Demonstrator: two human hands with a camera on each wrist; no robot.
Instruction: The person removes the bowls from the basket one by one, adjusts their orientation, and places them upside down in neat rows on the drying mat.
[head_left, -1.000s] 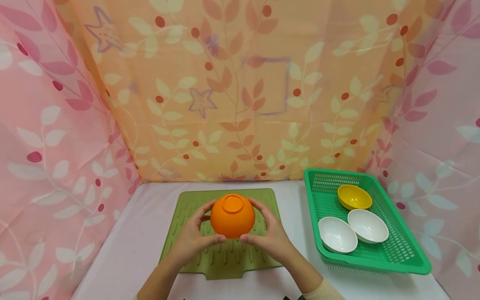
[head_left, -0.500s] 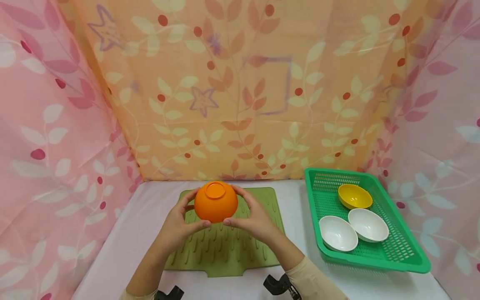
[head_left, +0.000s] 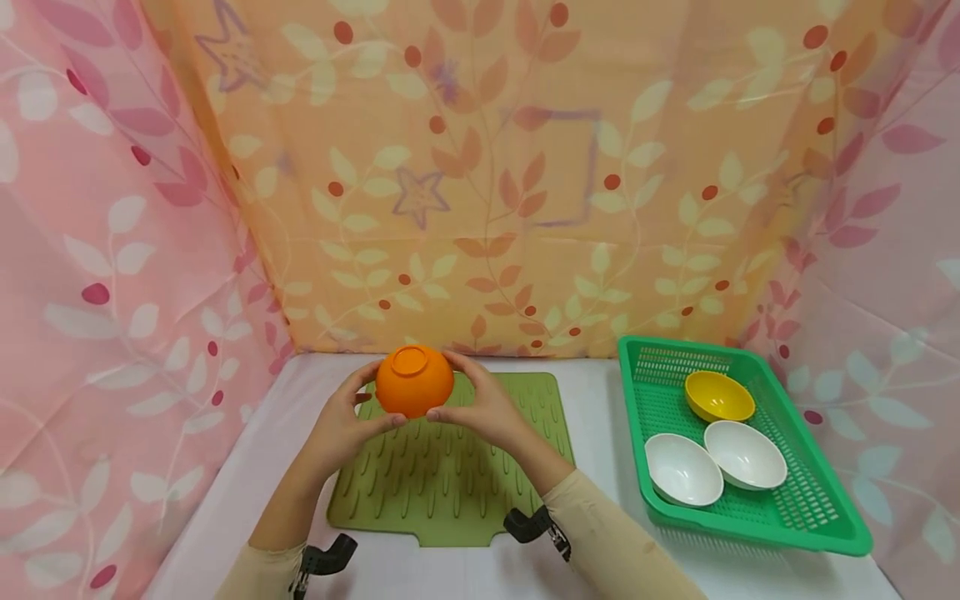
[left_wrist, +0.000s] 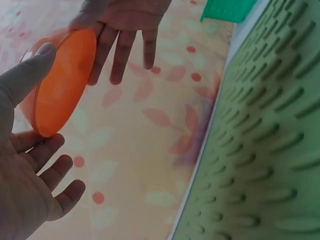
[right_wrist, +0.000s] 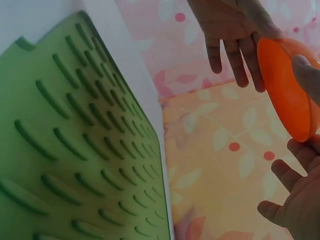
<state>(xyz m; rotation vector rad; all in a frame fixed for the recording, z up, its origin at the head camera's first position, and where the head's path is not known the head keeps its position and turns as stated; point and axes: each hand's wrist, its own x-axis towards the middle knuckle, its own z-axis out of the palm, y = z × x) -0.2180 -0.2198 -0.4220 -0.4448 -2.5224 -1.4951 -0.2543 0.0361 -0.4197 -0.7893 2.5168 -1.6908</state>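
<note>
1. The orange bowl (head_left: 414, 392) has travelled over the last second, from the middle of the green mat (head_left: 450, 492) up and to the left in the head view; it now covers part of the mat's far edge, left of centre.

2. It's upside down and tilted, its base ring turned up toward the person. Both wrist views show it up in the air, well apart from the mat.

3. The left hand (head_left: 341, 425) and right hand (head_left: 483, 408) went along with it. Each pinches the bowl from its own side, thumb at the near rim and fingers behind, only as far apart as the bowl needs; the spare fingers are spread loosely.

4. Over at the right of the frame, the green basket (head_left: 757, 533) sits on the table (head_left: 603, 425) just as it did, with the yellow bowl (head_left: 720, 398), the nearer white bowl (head_left: 684, 471) and the other white bowl (head_left: 746, 456) unmoved inside.

5. I'd say that makes this a carry in progress: the bowl has changed place over the mat but isn't yet set down.
</note>
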